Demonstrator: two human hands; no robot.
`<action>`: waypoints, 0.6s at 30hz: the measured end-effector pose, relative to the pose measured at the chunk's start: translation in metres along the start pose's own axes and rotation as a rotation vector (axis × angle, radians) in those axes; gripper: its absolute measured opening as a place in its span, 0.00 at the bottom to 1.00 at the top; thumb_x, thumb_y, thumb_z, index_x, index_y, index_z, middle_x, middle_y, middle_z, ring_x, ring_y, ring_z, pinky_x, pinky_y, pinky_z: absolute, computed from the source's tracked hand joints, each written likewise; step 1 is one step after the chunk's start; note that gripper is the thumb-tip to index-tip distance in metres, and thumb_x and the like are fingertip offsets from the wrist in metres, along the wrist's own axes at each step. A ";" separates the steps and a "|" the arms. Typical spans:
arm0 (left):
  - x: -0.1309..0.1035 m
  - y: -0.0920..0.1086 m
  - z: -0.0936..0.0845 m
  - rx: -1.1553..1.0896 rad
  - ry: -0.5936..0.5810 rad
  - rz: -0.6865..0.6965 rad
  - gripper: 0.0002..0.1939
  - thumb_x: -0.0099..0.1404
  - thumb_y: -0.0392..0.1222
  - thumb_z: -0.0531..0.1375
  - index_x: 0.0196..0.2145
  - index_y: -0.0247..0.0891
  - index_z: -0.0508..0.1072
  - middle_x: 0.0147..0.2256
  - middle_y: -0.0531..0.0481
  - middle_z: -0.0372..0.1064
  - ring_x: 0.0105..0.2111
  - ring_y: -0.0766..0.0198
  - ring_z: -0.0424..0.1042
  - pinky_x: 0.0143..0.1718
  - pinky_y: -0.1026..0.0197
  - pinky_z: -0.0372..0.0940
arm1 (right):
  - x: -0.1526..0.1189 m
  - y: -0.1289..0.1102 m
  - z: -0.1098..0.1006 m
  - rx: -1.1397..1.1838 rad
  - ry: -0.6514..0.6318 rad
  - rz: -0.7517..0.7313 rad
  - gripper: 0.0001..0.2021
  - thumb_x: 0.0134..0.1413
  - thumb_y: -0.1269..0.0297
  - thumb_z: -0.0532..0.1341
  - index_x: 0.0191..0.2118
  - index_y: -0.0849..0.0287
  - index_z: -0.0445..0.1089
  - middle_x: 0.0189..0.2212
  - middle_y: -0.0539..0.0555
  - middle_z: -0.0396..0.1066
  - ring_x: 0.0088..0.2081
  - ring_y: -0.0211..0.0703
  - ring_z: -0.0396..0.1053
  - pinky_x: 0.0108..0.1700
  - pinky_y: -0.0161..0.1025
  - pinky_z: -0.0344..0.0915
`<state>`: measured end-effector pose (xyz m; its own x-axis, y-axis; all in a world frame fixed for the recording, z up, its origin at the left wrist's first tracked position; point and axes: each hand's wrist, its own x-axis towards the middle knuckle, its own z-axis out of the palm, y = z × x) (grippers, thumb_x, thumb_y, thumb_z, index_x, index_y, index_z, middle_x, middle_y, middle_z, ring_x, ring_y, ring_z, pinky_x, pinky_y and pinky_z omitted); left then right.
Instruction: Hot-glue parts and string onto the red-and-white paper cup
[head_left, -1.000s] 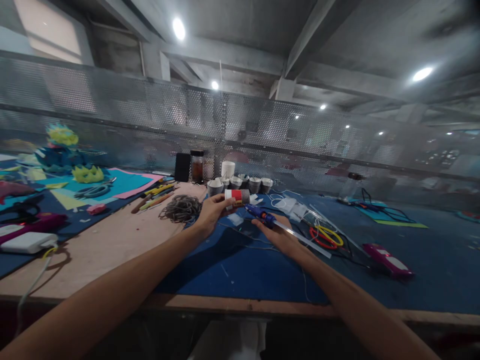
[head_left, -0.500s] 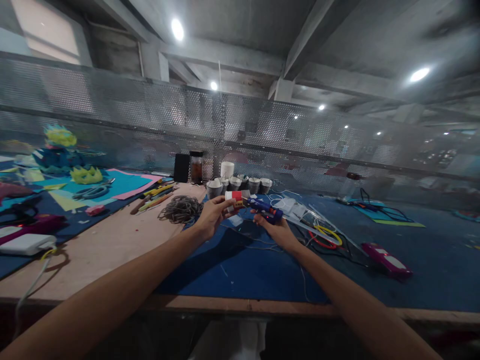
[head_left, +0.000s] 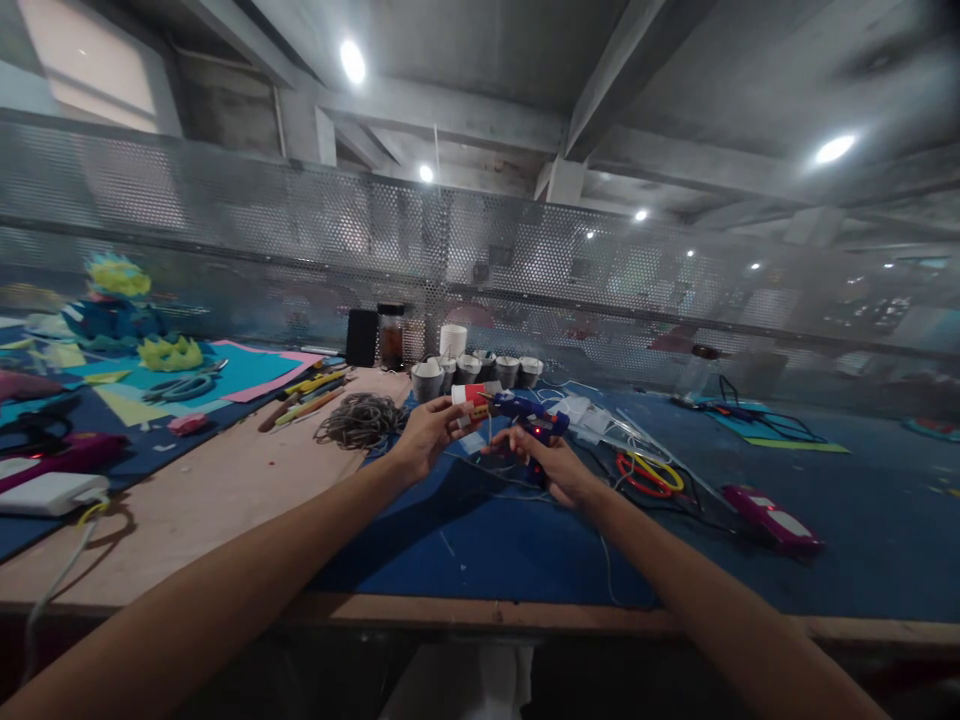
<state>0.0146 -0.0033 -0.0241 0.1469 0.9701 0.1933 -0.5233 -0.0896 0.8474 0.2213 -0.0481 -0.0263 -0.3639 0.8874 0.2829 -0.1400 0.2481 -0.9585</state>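
Observation:
My left hand (head_left: pixel 429 437) is closed around a small paper cup (head_left: pixel 466 394) with a red and white side, tipped sideways. In my right hand (head_left: pixel 546 458) is a blue hot glue gun (head_left: pixel 517 407), its nozzle pointing left at the cup; a small red light glows on its body. Whether the nozzle touches the cup I cannot tell. Thin grey cord (head_left: pixel 491 425) hangs by the cup between both hands. A tangled bundle of grey cord (head_left: pixel 361 420) lies left of my left hand. Behind the cup stand several cord-wrapped cups (head_left: pixel 427 381) in a row.
A white cup stack (head_left: pixel 453 341), a lidded jar (head_left: pixel 391 335) and a black phone-like slab (head_left: pixel 361 337) stand by the perforated screen. Scissors (head_left: pixel 184 386) and coloured paper lie left. Red and yellow cable loops (head_left: pixel 651 474) and a purple power strip (head_left: pixel 772 520) are to the right.
My right hand has shifted its hold on the glue gun, with the fingers now reaching forward beneath the nozzle and the handle showing. My left hand and the cup have hardly moved.

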 end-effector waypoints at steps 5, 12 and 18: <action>0.001 0.001 -0.001 0.042 0.033 0.047 0.14 0.51 0.39 0.74 0.32 0.33 0.76 0.38 0.41 0.80 0.41 0.54 0.79 0.50 0.52 0.72 | -0.002 -0.006 -0.001 0.033 -0.017 0.067 0.23 0.51 0.41 0.67 0.34 0.59 0.72 0.41 0.58 0.78 0.32 0.44 0.77 0.41 0.43 0.73; -0.005 0.001 0.001 0.275 0.027 0.130 0.17 0.50 0.46 0.75 0.32 0.32 0.79 0.33 0.45 0.79 0.34 0.58 0.78 0.44 0.54 0.72 | 0.001 -0.015 -0.007 -0.107 0.096 -0.093 0.18 0.52 0.46 0.69 0.36 0.57 0.76 0.36 0.54 0.78 0.23 0.35 0.66 0.33 0.38 0.69; -0.012 -0.001 0.007 0.423 -0.054 0.154 0.17 0.51 0.48 0.74 0.34 0.33 0.81 0.32 0.46 0.79 0.32 0.59 0.76 0.39 0.58 0.70 | 0.005 -0.020 -0.013 -0.235 0.210 -0.175 0.16 0.53 0.50 0.68 0.41 0.56 0.77 0.34 0.52 0.78 0.21 0.33 0.61 0.28 0.36 0.63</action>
<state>0.0189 -0.0166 -0.0236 0.1433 0.9261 0.3490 -0.1556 -0.3271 0.9321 0.2343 -0.0433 -0.0065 -0.1524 0.8779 0.4539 0.0412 0.4645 -0.8846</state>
